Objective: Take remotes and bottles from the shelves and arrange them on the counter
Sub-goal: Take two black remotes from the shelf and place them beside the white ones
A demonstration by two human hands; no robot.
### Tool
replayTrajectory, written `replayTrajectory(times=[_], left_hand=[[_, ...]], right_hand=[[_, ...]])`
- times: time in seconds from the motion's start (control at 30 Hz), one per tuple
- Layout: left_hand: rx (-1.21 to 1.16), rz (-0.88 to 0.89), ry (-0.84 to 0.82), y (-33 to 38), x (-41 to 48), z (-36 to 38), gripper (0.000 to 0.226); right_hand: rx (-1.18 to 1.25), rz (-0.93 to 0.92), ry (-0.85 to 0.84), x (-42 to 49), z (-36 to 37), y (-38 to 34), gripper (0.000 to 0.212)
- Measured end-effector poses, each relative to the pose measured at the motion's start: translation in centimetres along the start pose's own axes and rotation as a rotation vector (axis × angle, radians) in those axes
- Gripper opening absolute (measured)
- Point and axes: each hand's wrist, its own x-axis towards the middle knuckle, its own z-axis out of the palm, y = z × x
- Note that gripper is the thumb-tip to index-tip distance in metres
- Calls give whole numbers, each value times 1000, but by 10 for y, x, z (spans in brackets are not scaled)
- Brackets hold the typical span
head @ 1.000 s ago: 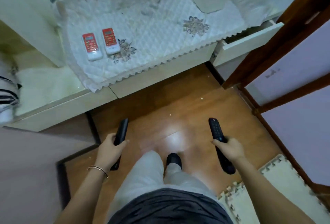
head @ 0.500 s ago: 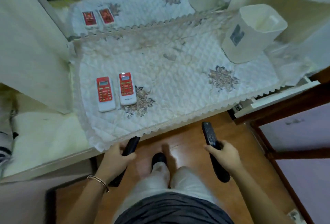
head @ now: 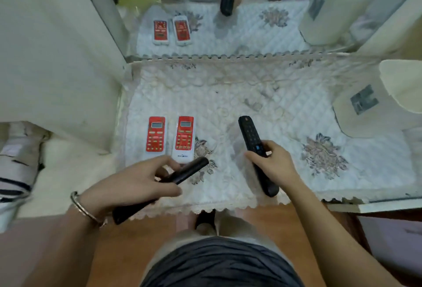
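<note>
**Now two black remotes hover over the cloth, ready to be set beside the red pair**

Held in the right hand (head: 271,163), the button-faced black remote (head: 253,147) has its long axis running from about 5 o'clock up to 11 o'clock, tip toward the mirror. The fingers are clamped round its middle. The left hand (head: 137,184) is closed on the second black remote (head: 182,173), which points toward 2 o'clock, its tip just beside the near end of the right-hand red remote (head: 184,138).

That red remote and the left-hand red remote (head: 156,134) lie side by side, both along the 12-to-6 line. Judging by this, the left hand is nearer them; free cloth lies at their 3 o'clock.

Small print on the white base of one red remote is unreadable. A white bin (head: 370,108) at 2 o'clock bears a grey label, also illegible. The quilted cloth (head: 296,172) covers the surface.
</note>
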Motion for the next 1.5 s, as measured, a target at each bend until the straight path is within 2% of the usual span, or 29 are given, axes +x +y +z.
replayTrajectory(times=[0.13,0.3,0.4,0.53,0.63,0.77,0.93,1.0,1.17,1.37,1.5], left_hand=[[-181,25,366,25,35,2,31],[-11,-101,549,39,118,40,45],[47,-132,557,37,150,57,47],[246,-185,562,38,166,60,61],[345,-142,581,36,166,61,64],[430,-46,646,26,157,69,56],[573,39,584,10,147,89,59],[637,15,558,5,146,91,62],[660,-63,600,4,146,76,60],[565,-33,633,-4,147,68,59],[534,9,644,-12,146,67,53]], right_hand=[[-35,-12,-61,30,6,-7,21],[-161,17,-97,57,19,-9,43],[-259,43,-101,67,24,-6,53],[-318,28,-65,75,29,-9,60],[-358,5,-29,77,30,-11,62],[-406,-50,-14,76,31,-11,66],[-420,-53,-43,69,35,-7,72],[-416,-46,-40,66,38,-7,71],[-421,-75,-39,71,51,-22,70],[-379,-90,-62,81,60,-36,75],[-317,-120,-94,79,59,-34,70]])
